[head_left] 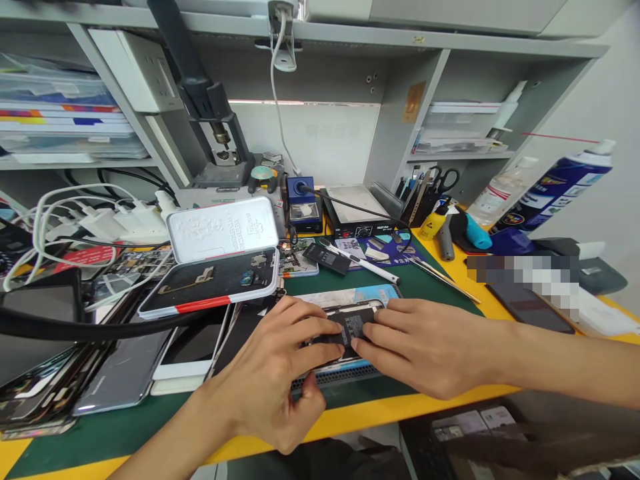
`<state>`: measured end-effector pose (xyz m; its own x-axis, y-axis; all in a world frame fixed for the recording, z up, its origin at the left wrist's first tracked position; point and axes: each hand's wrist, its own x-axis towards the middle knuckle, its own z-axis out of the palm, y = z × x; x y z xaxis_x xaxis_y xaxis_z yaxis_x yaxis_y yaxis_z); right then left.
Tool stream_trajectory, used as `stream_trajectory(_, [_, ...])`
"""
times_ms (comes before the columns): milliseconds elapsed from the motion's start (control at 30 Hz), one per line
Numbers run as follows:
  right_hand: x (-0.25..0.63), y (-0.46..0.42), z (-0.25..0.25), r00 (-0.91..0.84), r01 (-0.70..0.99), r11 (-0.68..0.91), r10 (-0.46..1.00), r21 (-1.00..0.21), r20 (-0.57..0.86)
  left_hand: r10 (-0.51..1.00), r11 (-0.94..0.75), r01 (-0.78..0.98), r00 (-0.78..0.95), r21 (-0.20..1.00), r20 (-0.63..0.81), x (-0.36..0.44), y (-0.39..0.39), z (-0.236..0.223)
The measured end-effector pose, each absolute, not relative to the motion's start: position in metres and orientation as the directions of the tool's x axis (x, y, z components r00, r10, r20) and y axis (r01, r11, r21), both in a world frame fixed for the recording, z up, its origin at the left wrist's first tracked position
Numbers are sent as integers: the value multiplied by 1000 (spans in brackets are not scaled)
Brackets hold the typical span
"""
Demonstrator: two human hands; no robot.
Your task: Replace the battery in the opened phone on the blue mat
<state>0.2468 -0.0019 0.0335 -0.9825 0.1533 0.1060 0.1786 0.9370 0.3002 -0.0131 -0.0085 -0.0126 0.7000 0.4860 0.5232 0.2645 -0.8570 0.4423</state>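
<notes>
A phone body [373, 305] without its back lies on a low perforated stand [345, 377] in front of me, a dark battery [354, 325] inside it. From the left, my left hand [273, 357] reaches in, fingers apart, two fingertips on the battery and the thumb off by the near edge. Coming from the right, my right hand [430, 343] lays its spread fingertips on the battery's right part; its thumb is hidden. Both hands press rather than grip. Behind them lie another battery [327, 258] and a white pen-like tool [373, 270].
An open white case [223, 230] holds phone parts at the left, above stacked phones [125, 367]. A soldering iron holder [303, 200], a heating plate box [357, 217] and a drill-like stand [215, 127] line the back. Tweezers [445, 280] and a spray can [553, 190] sit right.
</notes>
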Motion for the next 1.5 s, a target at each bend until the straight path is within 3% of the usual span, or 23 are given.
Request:
stream_trajectory(367, [245,-2,37,-992,125,928,109,351,64,487,-859,275,703,433,519,-14,-9,-12])
stream_trajectory(600, [244,1,34,-990,140,938,124,317,71,508,-845,262,669,467,543,-12,-9,-13])
stream_trajectory(767, [248,-1,37,-936,345,931,332,121,115,561,-818,317,629,480,539,-11,-9,-15])
stream_trajectory(900, [250,0,45,-844,534,843,536,-58,16,565,-816,328,626,475,538,-12,-10,-15])
stream_trajectory(1067, [248,6,47,-849,526,846,528,-86,4,575,-811,348,624,470,529,-12,-10,-13])
stream_trajectory(1267, [250,16,30,-863,455,890,450,-32,230,626,-778,421,583,467,517,-4,-4,-11])
stream_trajectory(1400, [249,19,32,-806,502,858,511,-113,299,689,-725,476,519,498,506,5,3,-2])
stream_trajectory(1500, [248,19,40,-719,535,798,603,-277,347,744,-667,488,477,563,468,10,6,8])
